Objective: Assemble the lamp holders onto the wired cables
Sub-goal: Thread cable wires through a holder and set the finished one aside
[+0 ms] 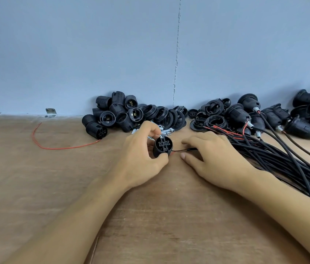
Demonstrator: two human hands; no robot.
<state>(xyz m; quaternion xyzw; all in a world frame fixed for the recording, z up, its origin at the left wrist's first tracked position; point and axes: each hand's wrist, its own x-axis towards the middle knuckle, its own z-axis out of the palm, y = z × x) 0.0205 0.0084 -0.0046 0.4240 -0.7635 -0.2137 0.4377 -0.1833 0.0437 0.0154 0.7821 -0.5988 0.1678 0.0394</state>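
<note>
Mid-wiring, seemingly: the left hand [140, 152] curls its fingers round a lamp holder [162, 147], the right hand [214, 159] pinches the cable [189, 149], whose wires next need guiding into its terminals

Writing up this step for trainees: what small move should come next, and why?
Probably the right hand should feed the cable on into the holder that the left hand grips: its thin leads only reach the holder's edge, and no wire shows at its exposed face.
</note>
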